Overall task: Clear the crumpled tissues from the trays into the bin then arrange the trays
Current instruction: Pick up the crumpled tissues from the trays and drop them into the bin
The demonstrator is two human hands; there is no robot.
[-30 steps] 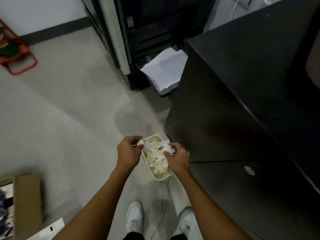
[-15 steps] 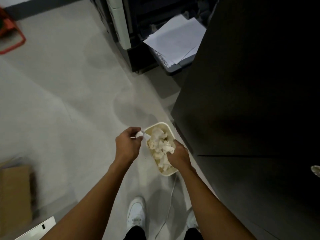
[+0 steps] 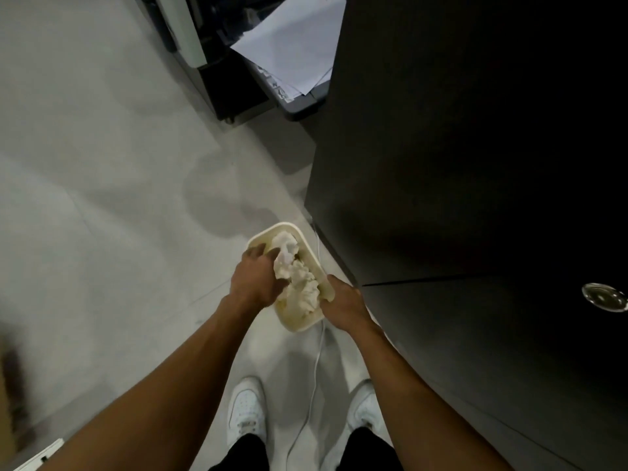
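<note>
A cream rectangular container [image 3: 289,228] is at hand height in front of me, beside a dark cabinet. It is piled with crumpled white tissues [image 3: 303,284]. My left hand [image 3: 255,280] reaches into the pile from the left, its fingers curled into the tissues and its thumb near the far rim. My right hand [image 3: 343,300] grips the container's right rim near the close corner. I cannot tell whether the container stands on the floor or hangs in my right hand.
The dark cabinet [image 3: 475,164] fills the right side, with a round metal fitting [image 3: 603,297] on it. A printer with loose white sheets [image 3: 292,49] stands ahead. A white cable [image 3: 314,368] runs along the grey floor between my shoes.
My left hand has moved right from beside the container into the tissue pile. My right hand has shifted from the tissues to the right rim. The view has moved closer to the cabinet.
</note>
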